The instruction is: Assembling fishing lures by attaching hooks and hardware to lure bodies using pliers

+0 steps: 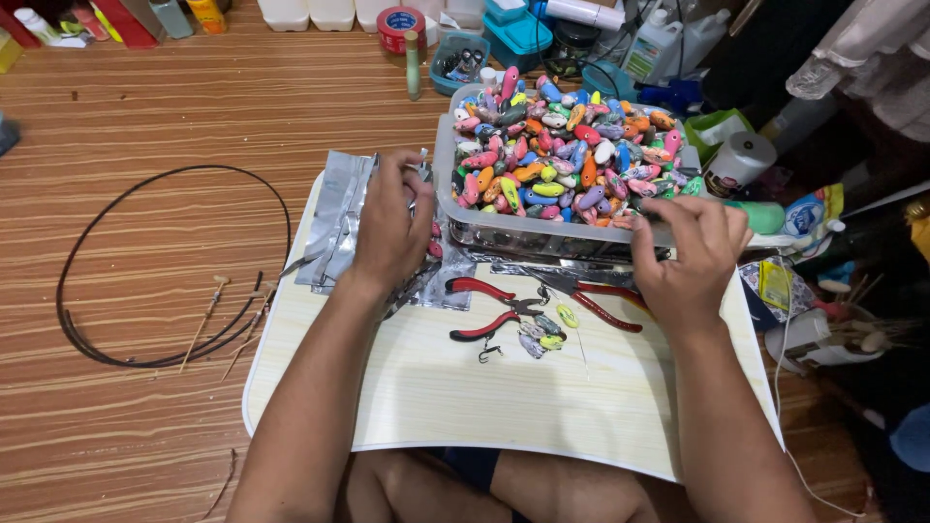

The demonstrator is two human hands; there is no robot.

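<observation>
I see the clear plastic tub (542, 230) heaped with painted fishing lures; my left hand (390, 225) presses silver foil bags (341, 218) beside it, right hand (690, 254) pinching its rim. Few lures (542, 331) lie sorted before it; most work remains.

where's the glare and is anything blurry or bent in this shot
Head view: glare sits on the silver foil packets under the left hand and along the clear bin front wall; the right hand and the red-handled pliers are sharp; the right edge falls into dark shadow; wide-lens distortion curves the wood floor grain and the light board.
</observation>
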